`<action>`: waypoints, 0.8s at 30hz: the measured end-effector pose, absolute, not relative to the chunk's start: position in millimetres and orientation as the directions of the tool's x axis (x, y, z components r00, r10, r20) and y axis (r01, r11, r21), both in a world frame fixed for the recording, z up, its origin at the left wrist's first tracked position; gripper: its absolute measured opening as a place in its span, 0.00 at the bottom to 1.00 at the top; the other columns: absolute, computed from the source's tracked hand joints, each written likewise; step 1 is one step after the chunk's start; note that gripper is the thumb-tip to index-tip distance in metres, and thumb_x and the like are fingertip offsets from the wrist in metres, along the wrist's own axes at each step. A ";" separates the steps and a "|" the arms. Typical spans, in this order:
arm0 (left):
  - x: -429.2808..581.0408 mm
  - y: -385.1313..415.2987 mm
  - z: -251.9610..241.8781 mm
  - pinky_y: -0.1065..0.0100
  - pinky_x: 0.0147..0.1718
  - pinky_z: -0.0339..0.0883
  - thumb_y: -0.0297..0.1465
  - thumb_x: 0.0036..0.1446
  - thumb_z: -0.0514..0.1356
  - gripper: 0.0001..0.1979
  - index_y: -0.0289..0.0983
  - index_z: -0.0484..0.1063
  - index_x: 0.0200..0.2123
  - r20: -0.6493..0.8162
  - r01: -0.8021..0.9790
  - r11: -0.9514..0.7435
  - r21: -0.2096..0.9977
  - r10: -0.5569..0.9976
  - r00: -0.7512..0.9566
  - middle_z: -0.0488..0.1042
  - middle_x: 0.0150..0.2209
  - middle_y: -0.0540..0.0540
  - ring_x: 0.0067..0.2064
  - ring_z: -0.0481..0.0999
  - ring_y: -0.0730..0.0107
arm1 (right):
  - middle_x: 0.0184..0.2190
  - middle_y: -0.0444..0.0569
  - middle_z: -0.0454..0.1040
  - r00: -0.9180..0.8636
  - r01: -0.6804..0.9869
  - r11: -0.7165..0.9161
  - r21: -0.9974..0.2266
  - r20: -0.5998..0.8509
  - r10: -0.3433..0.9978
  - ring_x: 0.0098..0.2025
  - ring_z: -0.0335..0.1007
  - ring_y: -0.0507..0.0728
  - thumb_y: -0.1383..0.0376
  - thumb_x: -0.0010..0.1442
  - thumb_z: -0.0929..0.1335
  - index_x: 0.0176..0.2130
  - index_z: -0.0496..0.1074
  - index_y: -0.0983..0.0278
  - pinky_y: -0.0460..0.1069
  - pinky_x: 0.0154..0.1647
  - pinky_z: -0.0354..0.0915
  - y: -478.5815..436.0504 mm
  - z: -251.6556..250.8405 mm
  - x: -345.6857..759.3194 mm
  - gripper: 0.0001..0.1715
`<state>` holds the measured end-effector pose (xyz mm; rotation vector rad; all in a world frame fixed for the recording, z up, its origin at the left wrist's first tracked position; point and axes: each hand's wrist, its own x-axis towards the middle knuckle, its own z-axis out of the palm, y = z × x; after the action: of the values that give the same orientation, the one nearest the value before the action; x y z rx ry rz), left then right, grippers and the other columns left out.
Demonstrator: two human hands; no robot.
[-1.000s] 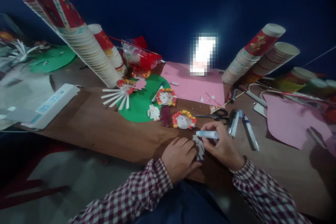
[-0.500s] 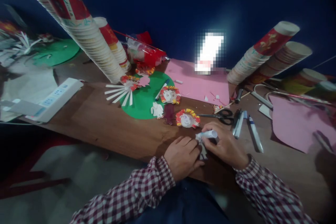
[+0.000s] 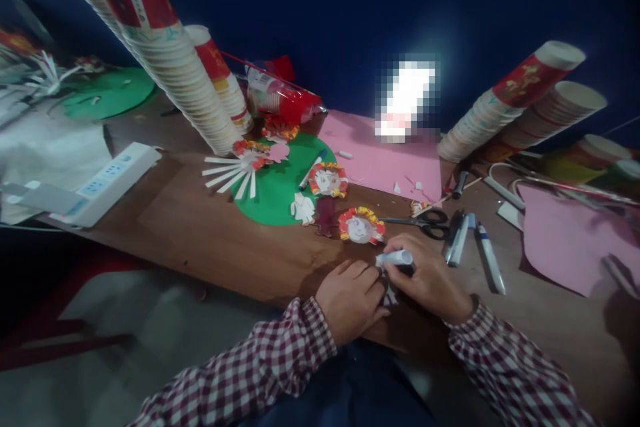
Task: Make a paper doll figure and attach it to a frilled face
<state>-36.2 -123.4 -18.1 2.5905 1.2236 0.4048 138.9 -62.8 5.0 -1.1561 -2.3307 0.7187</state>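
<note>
My right hand [image 3: 425,277] is closed around a white marker [image 3: 399,257], its thick end tilted up to the right. Under the two hands lies a small white paper cutout [image 3: 391,295], partly covered. My left hand [image 3: 351,298] holds the cutout down against the table edge, fingers bent and close together. Just beyond the hands is a round paper-cup face [image 3: 361,227] with a red and yellow frill. Scissors [image 3: 427,221] with black handles lie behind my right hand, and capped markers [image 3: 491,258] rest to its right.
A green paper disc [image 3: 270,197] carries frilled cup pieces and cutouts. Pink paper [image 3: 380,153] lies at the back, with another pink sheet [image 3: 565,237] at right. Tall stacks of paper cups [image 3: 175,67] lean at left and right [image 3: 500,100]. A white power strip [image 3: 107,183] lies left.
The view has shifted slightly, so the table things appear a little further right. My right hand and the marker have moved slightly over the cutout; my left hand keeps its hold.
</note>
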 end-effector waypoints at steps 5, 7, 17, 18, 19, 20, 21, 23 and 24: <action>-36.0 -123.7 -17.5 0.59 0.46 0.63 0.43 0.57 0.57 0.18 0.35 0.66 0.44 0.138 0.715 -0.615 0.333 0.782 0.608 0.68 0.45 0.44 0.46 0.66 0.61 | 0.35 0.50 0.71 -0.560 0.590 0.515 -0.621 0.144 0.816 0.39 0.68 0.58 0.69 0.57 0.64 0.38 0.65 0.62 0.52 0.40 0.64 -62.6 4.9 139.3 0.06; -36.4 -123.8 -17.1 0.59 0.46 0.62 0.43 0.56 0.58 0.19 0.35 0.65 0.44 0.135 0.718 -0.610 0.335 0.785 0.605 0.68 0.45 0.44 0.47 0.65 0.62 | 0.35 0.50 0.71 -0.568 0.593 0.519 -0.616 0.137 0.812 0.38 0.68 0.58 0.69 0.57 0.64 0.38 0.65 0.63 0.52 0.40 0.64 -62.5 6.6 139.7 0.06; -36.5 -123.6 -17.5 0.59 0.45 0.63 0.42 0.56 0.58 0.19 0.34 0.66 0.44 0.144 0.713 -0.623 0.321 0.776 0.614 0.68 0.45 0.43 0.47 0.65 0.61 | 0.35 0.50 0.71 -0.561 0.602 0.518 -0.608 0.139 0.816 0.38 0.69 0.58 0.68 0.57 0.64 0.38 0.65 0.62 0.52 0.40 0.64 -62.2 6.3 138.8 0.06; -36.5 -123.7 -17.4 0.59 0.45 0.63 0.42 0.56 0.58 0.19 0.34 0.66 0.44 0.143 0.713 -0.622 0.324 0.777 0.613 0.68 0.45 0.43 0.46 0.65 0.61 | 0.35 0.50 0.71 -0.562 0.604 0.518 -0.606 0.137 0.816 0.38 0.69 0.58 0.68 0.57 0.64 0.38 0.65 0.62 0.52 0.40 0.64 -62.1 6.2 139.1 0.06; -36.4 -123.7 -17.3 0.59 0.45 0.63 0.42 0.56 0.58 0.19 0.34 0.66 0.44 0.143 0.713 -0.620 0.327 0.778 0.611 0.68 0.45 0.44 0.46 0.65 0.61 | 0.35 0.50 0.71 -0.564 0.605 0.517 -0.605 0.132 0.815 0.38 0.68 0.58 0.68 0.57 0.64 0.38 0.65 0.63 0.52 0.40 0.64 -62.1 6.3 139.4 0.05; -36.4 -123.8 -17.3 0.59 0.46 0.63 0.42 0.56 0.58 0.19 0.34 0.66 0.44 0.144 0.712 -0.619 0.330 0.779 0.610 0.68 0.45 0.44 0.46 0.65 0.60 | 0.35 0.50 0.70 -0.568 0.606 0.516 -0.605 0.125 0.814 0.38 0.68 0.58 0.69 0.57 0.65 0.37 0.65 0.63 0.52 0.40 0.64 -62.1 6.4 139.6 0.05; -36.4 -123.8 -17.3 0.59 0.46 0.63 0.42 0.57 0.57 0.19 0.34 0.66 0.44 0.146 0.712 -0.619 0.332 0.779 0.610 0.68 0.45 0.44 0.46 0.65 0.60 | 0.34 0.50 0.70 -0.569 0.606 0.515 -0.607 0.122 0.813 0.38 0.68 0.58 0.69 0.57 0.65 0.37 0.65 0.63 0.52 0.40 0.64 -62.0 6.5 139.7 0.05; -36.3 -123.8 -17.4 0.59 0.46 0.63 0.42 0.57 0.57 0.19 0.34 0.66 0.45 0.149 0.711 -0.621 0.329 0.778 0.610 0.68 0.45 0.44 0.46 0.65 0.60 | 0.35 0.50 0.71 -0.565 0.606 0.508 -0.612 0.118 0.816 0.38 0.68 0.58 0.68 0.57 0.65 0.38 0.65 0.63 0.52 0.39 0.64 -61.8 6.3 139.3 0.06; -36.3 -123.8 -17.4 0.59 0.46 0.63 0.42 0.57 0.57 0.19 0.34 0.66 0.44 0.149 0.712 -0.622 0.326 0.777 0.611 0.68 0.45 0.44 0.46 0.65 0.60 | 0.35 0.50 0.71 -0.561 0.607 0.505 -0.614 0.119 0.819 0.38 0.69 0.58 0.68 0.57 0.65 0.38 0.65 0.62 0.52 0.39 0.64 -61.7 6.0 138.9 0.06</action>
<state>-36.3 -123.8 -17.4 2.6028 1.2241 0.4067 138.9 -61.7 6.0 -1.1795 -2.3552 0.7331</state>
